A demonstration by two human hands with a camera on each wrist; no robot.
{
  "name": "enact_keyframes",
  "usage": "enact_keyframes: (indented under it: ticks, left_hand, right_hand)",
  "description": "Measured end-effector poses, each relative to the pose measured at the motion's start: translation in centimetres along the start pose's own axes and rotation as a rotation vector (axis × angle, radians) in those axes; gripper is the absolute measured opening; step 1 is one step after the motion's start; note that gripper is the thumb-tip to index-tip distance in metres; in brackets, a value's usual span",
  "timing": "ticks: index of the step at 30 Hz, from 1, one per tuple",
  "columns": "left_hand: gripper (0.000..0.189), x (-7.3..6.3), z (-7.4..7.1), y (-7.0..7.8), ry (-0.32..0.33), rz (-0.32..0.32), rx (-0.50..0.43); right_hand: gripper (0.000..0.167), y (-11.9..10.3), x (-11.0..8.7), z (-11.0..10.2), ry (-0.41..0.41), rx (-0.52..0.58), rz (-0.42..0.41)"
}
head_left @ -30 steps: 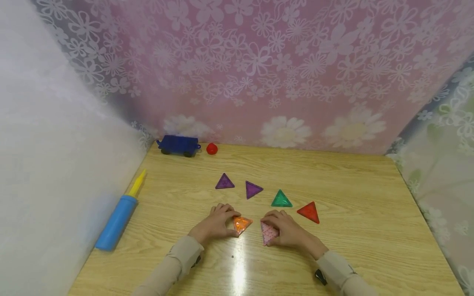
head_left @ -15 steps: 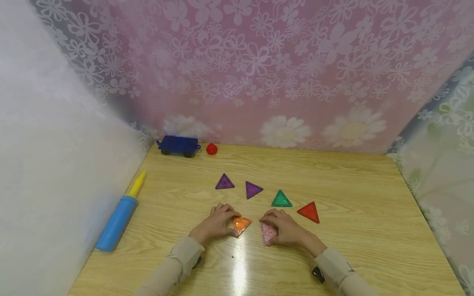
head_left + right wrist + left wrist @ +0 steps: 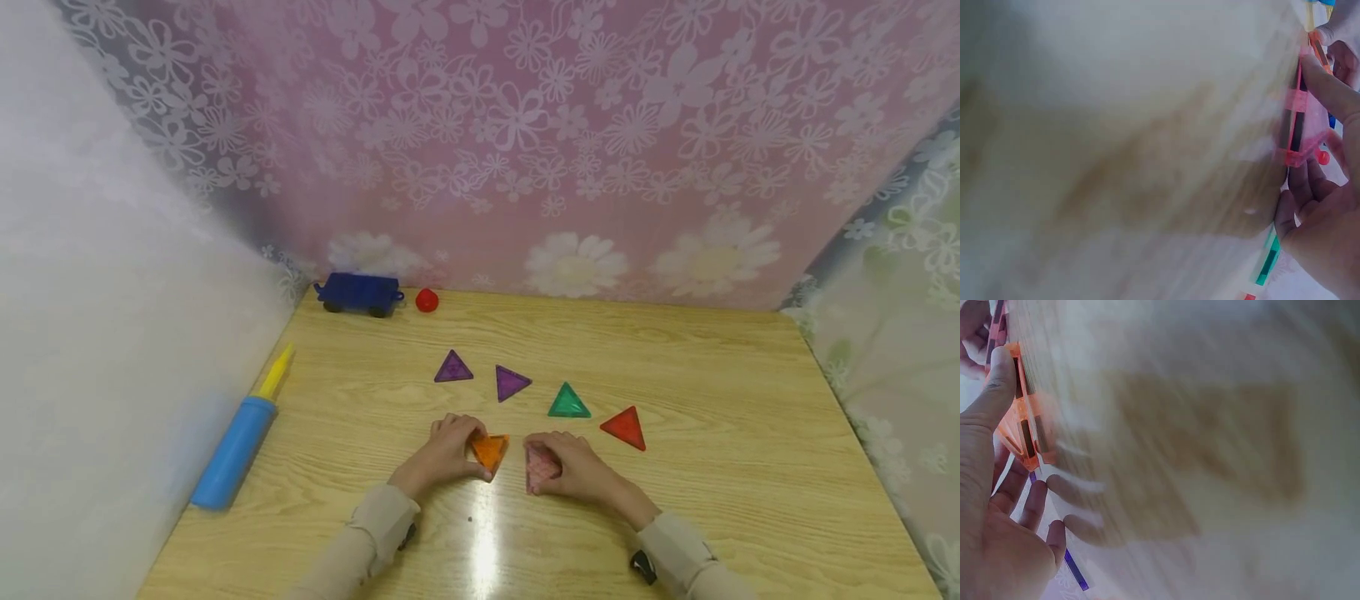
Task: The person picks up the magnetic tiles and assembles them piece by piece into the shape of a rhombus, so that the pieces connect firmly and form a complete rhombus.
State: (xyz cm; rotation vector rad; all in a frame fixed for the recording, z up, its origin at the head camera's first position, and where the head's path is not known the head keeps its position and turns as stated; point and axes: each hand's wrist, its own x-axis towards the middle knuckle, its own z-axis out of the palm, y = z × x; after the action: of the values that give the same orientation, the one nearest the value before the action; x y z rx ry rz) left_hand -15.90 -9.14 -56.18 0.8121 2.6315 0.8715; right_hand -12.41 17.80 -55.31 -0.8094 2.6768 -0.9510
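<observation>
My left hand (image 3: 450, 450) pinches an orange triangular magnetic tile (image 3: 491, 452) between thumb and fingers, low over the table. Dark bars show inside the edge of the orange tile (image 3: 1025, 419) in the left wrist view. Across a narrow gap, a pink triangular magnetic tile (image 3: 536, 471) is gripped by my right hand (image 3: 581, 468), whose palm side hides its right part. Seen from the right wrist, the pink tile (image 3: 1297, 122) sits close to the wood, thumb on one corner and fingers at another. The two tiles face each other edge to edge, apart.
Beyond the hands lie two purple triangles (image 3: 453, 367) (image 3: 512, 383), a green triangle (image 3: 569, 402) and a red triangle (image 3: 626, 428). A blue toy wagon (image 3: 360, 293) and a small red piece (image 3: 427, 300) stand at the back. A blue-and-yellow pump (image 3: 236, 450) lies along the left side.
Both hands have turned their tiles slightly: the orange one's right edge and the pink one's left edge now run more nearly parallel. The other pieces lie as before.
</observation>
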Motion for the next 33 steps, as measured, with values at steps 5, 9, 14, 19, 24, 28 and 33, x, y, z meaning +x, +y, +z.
enact_keyframes:
  ticks: [5,9,14,19,24,28,33]
  left_hand:
    - [0.059,-0.1,0.1,0.3,0.012,-0.012,-0.031]
    - [0.062,0.0,0.3,0.4,0.012,-0.004,-0.014]
    - [0.065,0.0,0.5,0.7,0.004,0.018,-0.029]
    - [0.066,0.1,0.9,1.1,-0.001,0.032,-0.059]
    - [0.063,0.2,1.4,1.4,0.008,0.031,-0.072]
    - [0.062,0.2,1.5,1.6,0.014,0.03,-0.068]
    - [0.063,0.2,1.5,2.0,0.008,0.014,-0.064]
  right_hand:
    - [0.069,0.0,0.1,0.6,0.056,-0.024,0.023]
    - [0.071,-0.2,0.2,0.9,0.08,-0.023,0.039]
    - [0.072,-0.5,0.6,1.2,0.086,-0.018,0.041]
    - [0.073,-0.9,0.9,1.5,0.076,0.01,0.071]
    - [0.072,-1.4,1.0,1.6,0.084,0.037,0.105]
    - [0.071,-1.5,1.0,1.8,0.098,0.038,0.113]
    - [0.071,-1.5,1.1,2.0,0.114,0.022,0.113]
